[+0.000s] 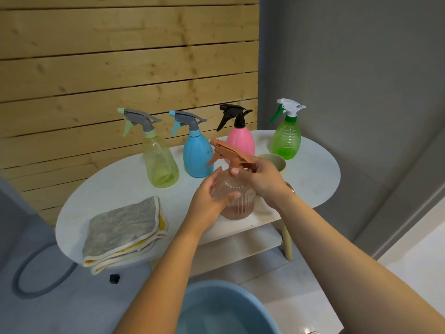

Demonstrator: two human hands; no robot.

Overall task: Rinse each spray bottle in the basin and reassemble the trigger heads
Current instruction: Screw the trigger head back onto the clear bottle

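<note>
The person is holding a ribbed peach bottle upright on the front part of the white table. The left hand is gripping the body of the bottle, with the fingers curled around it. The right hand is pinching the collar under the brown trigger head. I am judging that this is the twisting step at the neck; whether the head is coming off or going on, I cannot tell. The next move is asking for a firm hold on the body while the collar is turning, and the bottle should be staying upright.

Four other bottles are standing behind with their heads on: a yellow bottle, a blue bottle, a pink bottle and a green bottle. A small cup is standing just beside the right hand. A folded cloth is lying on the left end of the table. The blue basin is waiting on the floor below, with water inside. A wooden slat wall is behind, a grey wall is on the right, and a grey hose is lying on the floor.
</note>
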